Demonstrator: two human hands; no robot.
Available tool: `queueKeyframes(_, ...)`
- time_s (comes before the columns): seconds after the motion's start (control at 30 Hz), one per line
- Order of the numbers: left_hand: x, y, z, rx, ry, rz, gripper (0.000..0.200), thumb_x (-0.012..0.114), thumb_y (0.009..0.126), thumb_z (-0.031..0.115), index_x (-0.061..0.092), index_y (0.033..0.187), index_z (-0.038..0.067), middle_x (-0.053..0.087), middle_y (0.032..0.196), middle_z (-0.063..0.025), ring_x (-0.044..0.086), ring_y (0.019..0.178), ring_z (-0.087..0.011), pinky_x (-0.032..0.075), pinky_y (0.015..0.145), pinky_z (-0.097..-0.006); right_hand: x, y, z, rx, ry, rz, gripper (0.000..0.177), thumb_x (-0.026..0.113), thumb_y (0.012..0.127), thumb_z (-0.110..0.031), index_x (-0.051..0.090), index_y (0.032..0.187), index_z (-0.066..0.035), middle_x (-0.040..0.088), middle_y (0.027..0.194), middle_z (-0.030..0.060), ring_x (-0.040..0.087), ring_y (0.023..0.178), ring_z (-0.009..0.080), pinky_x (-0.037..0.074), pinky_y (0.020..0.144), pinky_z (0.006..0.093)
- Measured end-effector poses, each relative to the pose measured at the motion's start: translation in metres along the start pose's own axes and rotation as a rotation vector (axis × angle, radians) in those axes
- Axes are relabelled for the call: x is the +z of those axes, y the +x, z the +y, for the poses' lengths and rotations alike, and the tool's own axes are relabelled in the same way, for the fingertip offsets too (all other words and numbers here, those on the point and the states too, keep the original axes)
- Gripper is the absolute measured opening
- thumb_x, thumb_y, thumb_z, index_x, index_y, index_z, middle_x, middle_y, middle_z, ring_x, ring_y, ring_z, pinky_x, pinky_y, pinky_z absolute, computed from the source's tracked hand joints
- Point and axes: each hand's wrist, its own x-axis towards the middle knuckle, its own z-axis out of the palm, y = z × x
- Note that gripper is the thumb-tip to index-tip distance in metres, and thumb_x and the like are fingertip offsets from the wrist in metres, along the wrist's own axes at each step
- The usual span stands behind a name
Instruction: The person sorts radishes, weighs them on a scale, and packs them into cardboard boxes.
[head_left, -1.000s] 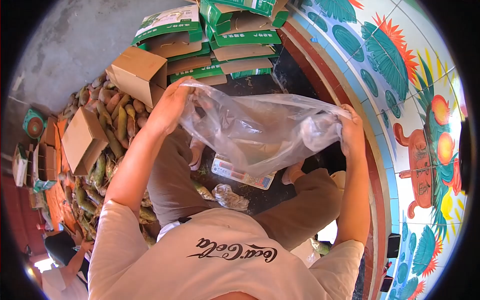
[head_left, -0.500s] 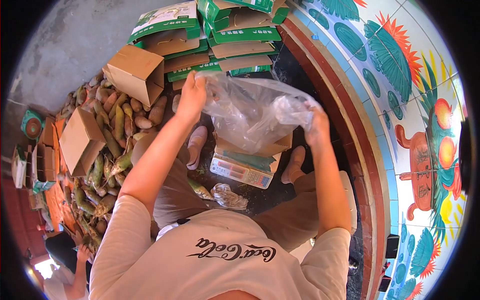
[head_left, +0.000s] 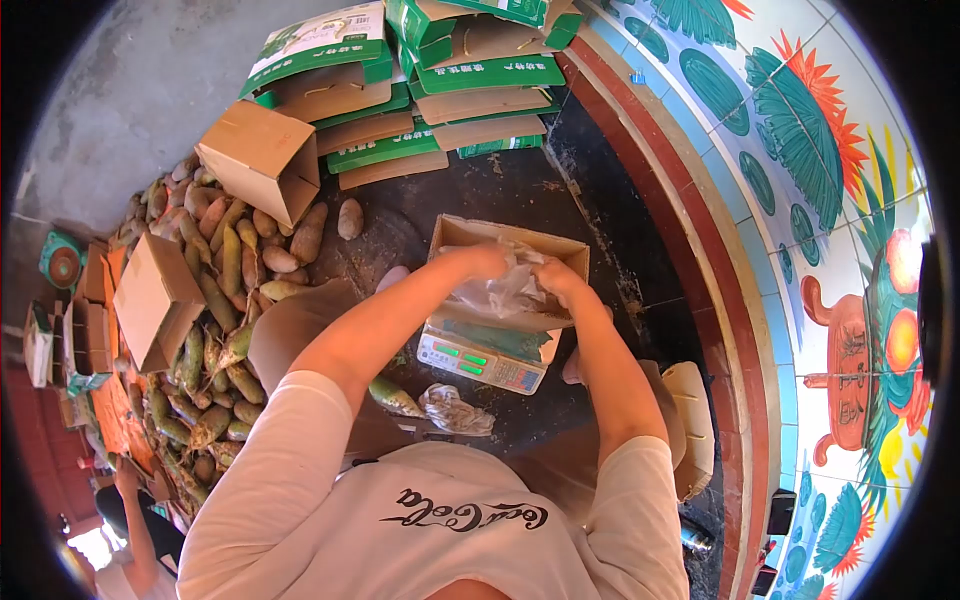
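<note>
Both hands are down at the mouth of an open cardboard box (head_left: 500,233). The left hand (head_left: 487,262) is at the box's left side and the right hand (head_left: 557,277) just beside it toward the middle. Each has its fingers curled into the film of a clear plastic bag (head_left: 503,296), gripping it rather than lying flat. The bag is bunched and crumpled between and below the two hands, and most of it is sunk inside the box. How far down it reaches cannot be told. The box stands on an electronic scale (head_left: 478,362) with green digits on its front panel, and the scale rests on the dark floor (head_left: 420,195). Just in front of the scale lie a single green shoot (head_left: 392,397) and a crumpled scrap of plastic (head_left: 455,408). To the left, a heap of tapered green and brown shoots (head_left: 215,290) spreads across the floor, with two empty brown boxes (head_left: 262,160) tipped on top of it. Beyond the scale, flat green-and-white cartons (head_left: 450,95) are stacked in overlapping piles. A tiled wall (head_left: 830,200) painted with leaves and fruit curves along the right. At the lower left edge another person's arm (head_left: 130,505) shows, well apart from the box.
</note>
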Motion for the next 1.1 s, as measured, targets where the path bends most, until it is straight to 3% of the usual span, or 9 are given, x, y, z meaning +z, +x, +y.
queueKeyframes(0.1,-0.005,0.007,0.015,-0.004,0.245,-0.127,0.042,0.046,0.083,0.015,0.051,0.123,0.005,0.054,0.121,-0.0174,0.054,0.106,-0.0313,0.042,0.088,-0.0387,-0.003,0.064,0.057,-0.141,-0.167,-0.099,0.033,0.041,0.082,-0.004,0.057,0.11,-0.004,0.059,0.09,0.005,0.052,0.077,0.0167,0.044,0.07,0.0285)
queueKeyframes(0.23,0.031,0.051,-0.03,-0.035,0.291,-0.207,0.036,0.045,0.083,0.015,0.057,0.114,0.002,0.055,0.118,-0.0177,0.055,0.105,-0.0324,0.042,0.09,-0.0397,0.003,0.042,0.025,-0.001,-0.589,-0.142,0.041,0.041,0.081,-0.004,0.052,0.12,-0.004,0.054,0.121,0.0167,0.051,0.109,0.0271,0.04,0.092,0.034)
queueKeyframes(0.37,0.053,0.068,-0.054,0.015,0.457,-0.248,0.031,0.044,0.083,0.015,0.062,0.103,-0.001,0.058,0.111,-0.0198,0.057,0.101,-0.0344,0.044,0.087,-0.0413,0.01,0.072,0.057,0.056,-1.007,-0.19,0.039,0.045,0.081,-0.01,0.053,0.119,-0.003,0.052,0.123,0.0185,0.053,0.11,0.0312,0.044,0.09,0.0383)
queueKeyframes(0.47,0.021,0.038,-0.019,0.046,0.562,-0.211,0.029,0.045,0.082,0.015,0.063,0.097,-0.001,0.06,0.105,-0.0214,0.058,0.098,-0.0358,0.045,0.085,-0.0419,0.002,0.076,0.052,0.087,-0.913,-0.066,0.042,0.049,0.078,-0.007,0.051,0.12,-0.005,0.055,0.116,0.0204,0.051,0.111,0.0325,0.042,0.092,0.039)
queueKeyframes(0.57,-0.001,0.004,-0.004,0.031,0.369,0.037,0.028,0.048,0.08,0.017,0.064,0.095,0.001,0.061,0.099,-0.0224,0.058,0.093,-0.0363,0.046,0.082,-0.0422,-0.01,0.039,0.03,-0.189,-0.884,0.136,0.03,0.047,0.079,-0.003,0.056,0.108,-0.002,0.058,0.11,0.0194,0.055,0.103,0.0352,0.045,0.087,0.0412)
queueKeyframes(0.83,-0.035,-0.07,-0.013,0.079,-0.043,0.6,0.023,0.062,0.072,0.016,0.064,0.09,0.002,0.063,0.087,-0.0182,0.062,0.082,-0.0303,0.048,0.073,-0.0359,-0.037,-0.044,-0.009,-0.273,-0.524,0.382,0.041,0.068,0.073,-0.022,0.051,0.104,-0.002,0.062,0.095,0.02,0.059,0.093,0.0349,0.046,0.078,0.0397)
queueKeyframes(0.87,-0.039,-0.08,-0.013,0.066,-0.1,0.654,0.019,0.064,0.072,0.014,0.064,0.087,0.002,0.064,0.078,-0.0123,0.062,0.074,-0.023,0.047,0.068,-0.0304,-0.041,-0.049,-0.007,-0.324,-0.438,0.39,0.04,0.068,0.073,-0.022,0.051,0.103,-0.001,0.062,0.095,0.0201,0.059,0.092,0.0349,0.046,0.078,0.0394)
queueKeyframes(0.93,-0.052,-0.092,-0.023,-0.001,-0.4,0.607,0.02,0.065,0.073,0.018,0.064,0.087,0.003,0.064,0.077,-0.009,0.06,0.073,-0.0197,0.046,0.066,-0.0294,-0.052,-0.057,-0.003,-0.448,-0.376,0.465,0.031,0.065,0.078,-0.023,0.054,0.094,0.001,0.064,0.087,0.0156,0.061,0.081,0.0282,0.045,0.071,0.0355)
queueKeyframes(1.1,-0.087,-0.099,-0.053,-0.056,-0.846,0.518,0.016,0.066,0.078,0.021,0.062,0.075,0.006,0.057,0.069,0.0001,0.048,0.061,-0.0093,0.037,0.054,-0.0244,-0.086,-0.042,0.01,-0.23,0.107,0.397,0.03,0.056,0.087,-0.027,0.06,0.077,0.001,0.058,0.07,0.0034,0.05,0.065,0.0133,0.041,0.063,0.0283)
